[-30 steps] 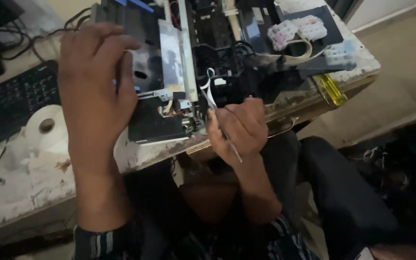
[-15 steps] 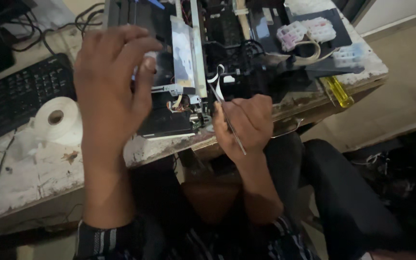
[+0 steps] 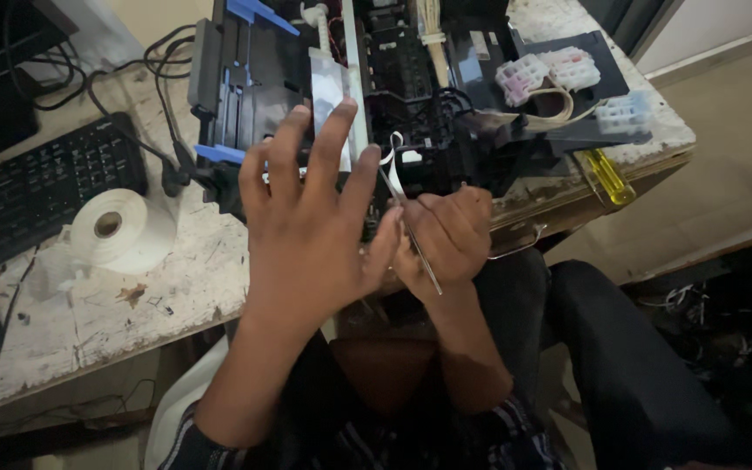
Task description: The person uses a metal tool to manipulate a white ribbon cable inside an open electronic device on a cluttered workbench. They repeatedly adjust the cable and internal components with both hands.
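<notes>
Head view: opened-up printer sits at 12 o'clock on desk, cover off, insides bare. Right hand pinches thin metal tool, tip by white ribbon cable. Left hand spread open, holds nothing, hovers over printer. Work looks part done; printer not closed up yet.

Printer chassis: black, with blue plastic tabs. Keyboard: black. Paper roll: white. Screwdriver handle: translucent yellow. Worktable: off-white, stained. Tweezers: silver metal.
</notes>
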